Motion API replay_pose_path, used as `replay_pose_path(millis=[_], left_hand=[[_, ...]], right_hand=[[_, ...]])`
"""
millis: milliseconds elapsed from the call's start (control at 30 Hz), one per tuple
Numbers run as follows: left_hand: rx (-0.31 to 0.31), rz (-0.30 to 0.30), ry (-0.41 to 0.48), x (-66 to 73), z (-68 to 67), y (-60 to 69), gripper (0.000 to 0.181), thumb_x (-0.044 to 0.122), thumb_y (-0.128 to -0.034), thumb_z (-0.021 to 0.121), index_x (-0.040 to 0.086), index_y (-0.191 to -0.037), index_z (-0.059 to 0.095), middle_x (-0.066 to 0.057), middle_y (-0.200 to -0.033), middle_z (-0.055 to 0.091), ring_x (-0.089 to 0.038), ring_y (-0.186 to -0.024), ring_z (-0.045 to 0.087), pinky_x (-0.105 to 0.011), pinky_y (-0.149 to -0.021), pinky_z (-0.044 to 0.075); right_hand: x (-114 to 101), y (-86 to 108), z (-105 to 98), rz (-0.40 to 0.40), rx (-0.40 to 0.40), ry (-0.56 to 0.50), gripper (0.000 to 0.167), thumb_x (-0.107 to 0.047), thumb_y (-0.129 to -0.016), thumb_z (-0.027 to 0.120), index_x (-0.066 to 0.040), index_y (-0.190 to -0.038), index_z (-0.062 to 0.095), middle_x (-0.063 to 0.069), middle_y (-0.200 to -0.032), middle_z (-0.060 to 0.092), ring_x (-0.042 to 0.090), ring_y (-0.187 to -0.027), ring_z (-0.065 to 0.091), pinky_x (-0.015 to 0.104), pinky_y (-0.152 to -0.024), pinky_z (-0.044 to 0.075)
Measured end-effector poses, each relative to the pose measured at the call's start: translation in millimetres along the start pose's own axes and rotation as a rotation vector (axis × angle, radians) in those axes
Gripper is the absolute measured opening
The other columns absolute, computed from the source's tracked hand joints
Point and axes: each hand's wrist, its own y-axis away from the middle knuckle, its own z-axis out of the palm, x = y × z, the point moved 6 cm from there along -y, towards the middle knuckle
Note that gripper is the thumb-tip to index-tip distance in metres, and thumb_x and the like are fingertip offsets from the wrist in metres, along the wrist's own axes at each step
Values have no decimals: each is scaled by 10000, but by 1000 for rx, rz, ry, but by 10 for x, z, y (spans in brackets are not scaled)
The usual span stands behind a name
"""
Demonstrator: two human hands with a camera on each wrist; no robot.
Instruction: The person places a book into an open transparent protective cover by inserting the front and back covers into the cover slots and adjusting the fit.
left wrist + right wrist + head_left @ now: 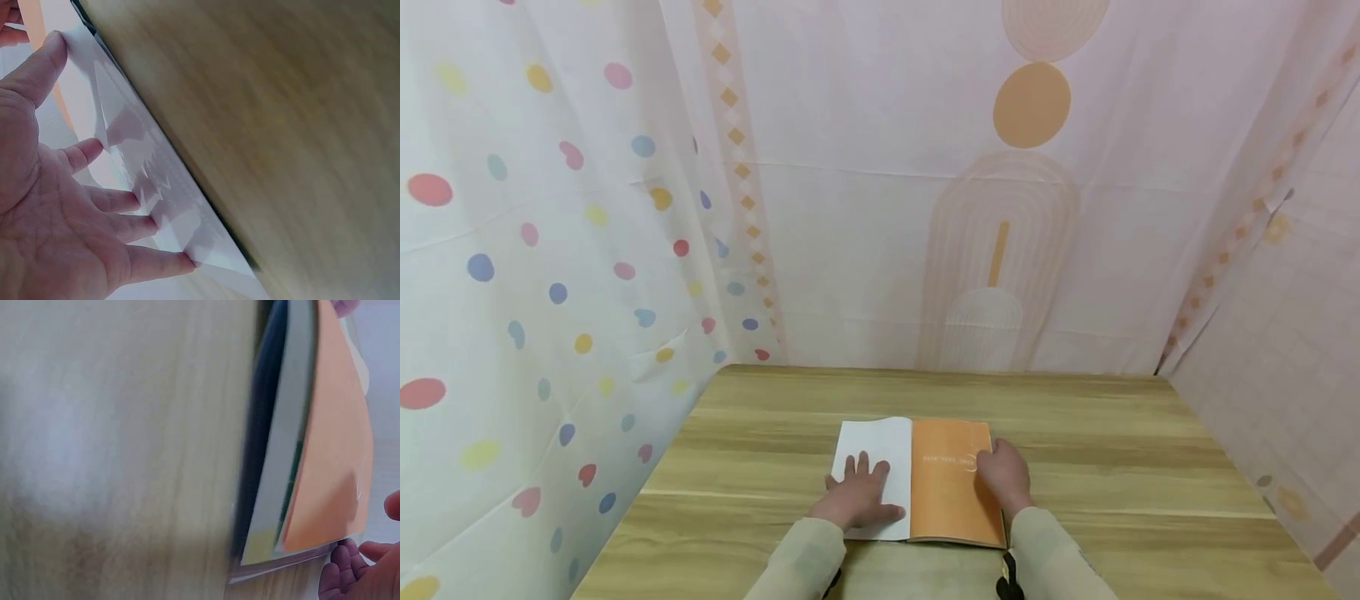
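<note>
An open book [951, 508] lies on the wooden table, with a white left page [872, 437] and an orange right page carrying faint pale print. My left hand [857, 496] rests on the white page, its fingers spread; the left wrist view shows the fingers [125, 231] stretched over that glossy page. At the outer edge of the orange page, my right hand [1006, 473] grips the book with curled fingers. The right wrist view shows the fingertips [344, 565] by the edge of the orange sheet [334, 456], with layered pages beside it; how many leaves they hold is hidden.
The wood-grain table [760, 442] extends around the book on both sides and behind it. A dotted curtain [550, 250] hangs at the left, a patterned curtain [850, 250] behind the table, and another pale one [1285, 333] at the right.
</note>
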Motion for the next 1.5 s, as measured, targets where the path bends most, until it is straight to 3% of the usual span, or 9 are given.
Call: replay_pose_path(millis=[133,300,500,600,667,833,1033,1200,1500], left_hand=[[1,5,-6,4,6,-5,786,478,-850,743,61,-1447,445,-351,-1524,272,-559,-1409,197,-798,-995,201],[2,6,-8,9,3,-7,787,478,-852,741,61,-1449,443,-349,-1526,270,-558,-1410,194,-798,-994,203],[4,6,-8,5,8,-7,786,478,-846,745,58,-1440,451,-348,-1522,277,-558,-1407,202,-800,-989,206],[7,8,-8,2,11,-14,780,475,-845,747,58,-1435,454,-348,-1519,282,-558,-1405,209,-803,-984,212],[11,10,-9,3,7,-15,777,473,-845,749,57,-1433,457,-349,-1517,285,-558,-1403,213,-805,-980,216],[2,9,2,3,15,-16,783,472,-851,745,55,-1443,448,-351,-1522,274,-563,-1405,201,-803,-988,204],[4,14,7,-5,16,-10,782,473,-849,746,56,-1441,448,-352,-1522,275,-570,-1400,205,-799,-992,203],[17,20,1,-16,-5,-10,782,476,-839,754,50,-1426,462,-347,-1512,296,-573,-1389,228,-800,-978,227],[42,8,-12,-57,-18,-29,897,517,-801,773,-40,-1424,445,-325,-1495,344,-532,-1384,278,-778,-977,269]], right_hand=[[3,0,-23,17,-15,-14,549,-82,-858,411,202,-1326,449,377,-1354,474,485,-1183,502,570,-990,416],[25,-18,-31,24,-12,-46,498,-89,-863,420,180,-1276,490,342,-1233,537,429,-1043,525,525,-907,448],[82,-28,-60,31,-46,-134,533,-152,-968,438,202,-1365,409,389,-1392,427,513,-1277,429,579,-1034,389],[119,-26,-84,41,-42,-174,475,-157,-972,453,187,-1296,499,361,-1285,527,462,-1153,529,545,-956,455],[136,-24,-98,47,-26,-185,395,-146,-957,465,159,-1174,592,296,-1113,610,387,-993,580,460,-836,503],[152,-16,-95,66,1,-217,263,-118,-943,460,79,-925,633,132,-828,568,265,-765,519,316,-618,423],[122,-12,-78,48,20,-234,362,-150,-976,451,141,-1103,625,237,-1017,629,332,-912,572,409,-776,494],[79,-31,-76,14,27,-242,421,-197,-1004,451,125,-1230,602,293,-1232,602,395,-1110,566,522,-965,448],[-33,-19,-77,-25,28,-357,375,-184,-995,489,72,-1218,650,201,-1142,662,293,-1016,597,468,-914,476]])
